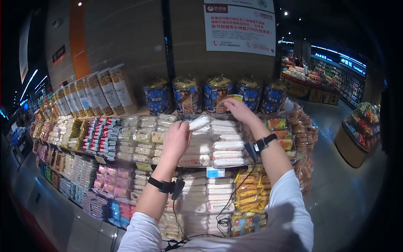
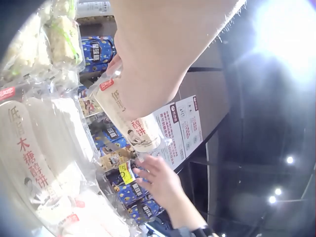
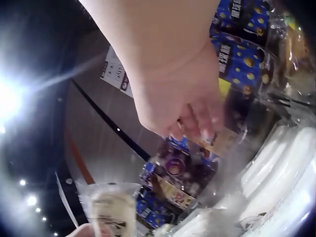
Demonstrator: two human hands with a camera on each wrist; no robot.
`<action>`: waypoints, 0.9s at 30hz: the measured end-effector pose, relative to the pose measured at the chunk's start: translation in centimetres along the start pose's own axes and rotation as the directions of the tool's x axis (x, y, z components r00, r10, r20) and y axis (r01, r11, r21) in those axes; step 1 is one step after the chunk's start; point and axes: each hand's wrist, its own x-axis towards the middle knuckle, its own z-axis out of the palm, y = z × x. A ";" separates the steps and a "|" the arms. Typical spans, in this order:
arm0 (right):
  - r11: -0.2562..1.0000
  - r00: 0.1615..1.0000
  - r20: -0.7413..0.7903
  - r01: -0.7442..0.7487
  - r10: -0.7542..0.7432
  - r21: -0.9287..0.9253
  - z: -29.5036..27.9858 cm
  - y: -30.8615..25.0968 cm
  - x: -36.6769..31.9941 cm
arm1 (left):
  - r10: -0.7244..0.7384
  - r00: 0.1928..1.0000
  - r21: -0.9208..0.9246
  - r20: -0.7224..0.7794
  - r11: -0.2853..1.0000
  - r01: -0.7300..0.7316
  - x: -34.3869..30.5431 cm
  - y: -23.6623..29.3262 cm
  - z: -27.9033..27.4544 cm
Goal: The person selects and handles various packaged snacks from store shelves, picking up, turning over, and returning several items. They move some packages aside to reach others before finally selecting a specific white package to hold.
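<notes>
My left hand (image 1: 176,140) grips one end of a white wrapped packet (image 1: 199,123) above the upper shelf's white packets (image 1: 228,145). In the left wrist view, the packet (image 2: 126,116) shows red and black print, its near end covered by the hand (image 2: 148,74). My right hand (image 1: 241,110) is raised before the blue tins (image 1: 218,93), fingers relaxed and holding nothing. The right wrist view shows that hand (image 3: 182,98) with fingers loosely bent, and the packet (image 3: 114,210) apart from it at the lower left.
Tall clear jars (image 1: 120,88) line the top ledge at left. Pink packets (image 1: 112,181) and yellow packets (image 1: 248,189) fill lower shelves. A sign (image 1: 240,27) hangs above. Black cables (image 1: 223,220) dangle near my arms. A round display stand (image 1: 357,138) stands at right.
</notes>
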 end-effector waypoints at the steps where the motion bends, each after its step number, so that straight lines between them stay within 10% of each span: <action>1: 0.994 0.996 -0.037 0.084 -0.087 -0.076 -0.8 -1.5 -0.8 | 0.027 0.998 0.061 0.053 0.998 -0.030 0.3 -0.2 0.1; 4: 0.693 0.866 0.092 0.453 -0.491 -0.561 -1.2 -7.2 -4.9 | 0.152 0.988 0.068 -0.013 0.986 -0.150 2.0 1.1 1.6; 6: 0.586 0.846 0.187 0.489 -0.499 -0.647 0.2 -7.3 -5.5 | 0.181 0.984 0.040 0.006 0.983 -0.181 3.1 2.7 2.2; 14: 0.719 0.980 0.038 0.168 -0.193 -0.674 1.1 1.3 -5.5 | 0.107 0.988 0.044 0.115 0.993 -0.113 4.0 -3.0 5.3; 22: 0.784 0.946 0.278 0.045 0.165 -0.620 2.7 2.9 -4.7 | 0.027 0.846 0.210 0.533 0.964 -0.163 4.1 -7.4 6.9; 27: 0.664 0.976 0.182 0.055 0.124 -0.746 4.0 1.9 -5.2 | -0.024 0.819 0.276 0.573 0.947 -0.165 4.4 -5.7 5.3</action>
